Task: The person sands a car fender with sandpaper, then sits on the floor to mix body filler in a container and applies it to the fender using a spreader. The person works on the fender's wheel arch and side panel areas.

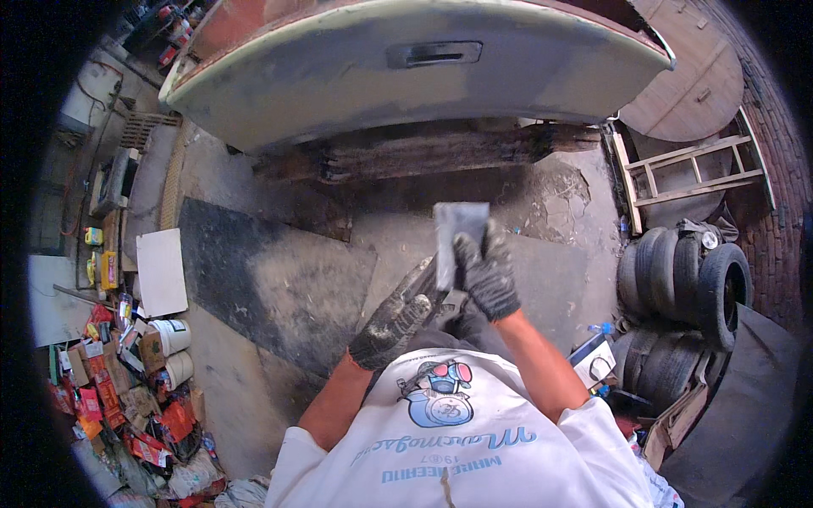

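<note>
In front of my body, both of my hands wear dusty dark knitted gloves. My right hand [489, 279] grips a flat grey rectangular piece [461, 218], its thumb and fingers pressed on the near part. The piece looks folded or thick along its left side; what it is exactly, I cannot make out. My left hand [391, 326] reaches up from the left, its fingers closed at the lower left edge of the same piece. Beyond my hands stands a large curved vehicle panel [364, 80] with patchy grey and cream surfaces and a recessed handle [434, 54].
Dark flat sheets [262, 279] lie on the dusty floor. Stacked tyres [724, 292] and a wooden frame [690, 173] stand at the right. White buckets [172, 336] and a heap of packages [127, 389] crowd the left. A white board [161, 271] leans nearby.
</note>
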A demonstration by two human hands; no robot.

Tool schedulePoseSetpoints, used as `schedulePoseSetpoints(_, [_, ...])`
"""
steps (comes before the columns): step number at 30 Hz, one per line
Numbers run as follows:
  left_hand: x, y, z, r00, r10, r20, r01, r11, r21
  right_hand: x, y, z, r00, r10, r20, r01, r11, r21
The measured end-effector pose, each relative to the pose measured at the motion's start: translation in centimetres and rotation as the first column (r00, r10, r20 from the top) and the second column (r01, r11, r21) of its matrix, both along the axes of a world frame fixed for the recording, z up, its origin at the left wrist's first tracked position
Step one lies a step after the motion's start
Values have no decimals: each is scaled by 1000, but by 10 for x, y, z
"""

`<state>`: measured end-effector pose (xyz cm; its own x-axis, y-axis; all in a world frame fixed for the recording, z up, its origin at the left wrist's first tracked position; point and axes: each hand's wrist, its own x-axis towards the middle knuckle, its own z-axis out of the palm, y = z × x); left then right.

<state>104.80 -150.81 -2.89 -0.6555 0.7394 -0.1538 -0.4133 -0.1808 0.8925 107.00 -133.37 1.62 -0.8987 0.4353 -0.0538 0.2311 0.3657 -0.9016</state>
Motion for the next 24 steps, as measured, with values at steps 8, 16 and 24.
schedulePoseSetpoints(8, [28, 60, 27, 952, -154, 263, 57, 937, 346, 47, 58, -4, 964, -218, -149, 170, 944, -284])
schedulePoseSetpoints(16, [65, 152, 15, 952, -239, 189, 227, 970, 83, 128, 158, -10, 977, 173, -120, -118, 921, 372])
schedulePoseSetpoints(24, [95, 292, 28, 650, -307, 696, 351, 933, 83, 220, 254, -27, 996, 44, 81, -37, 995, -90])
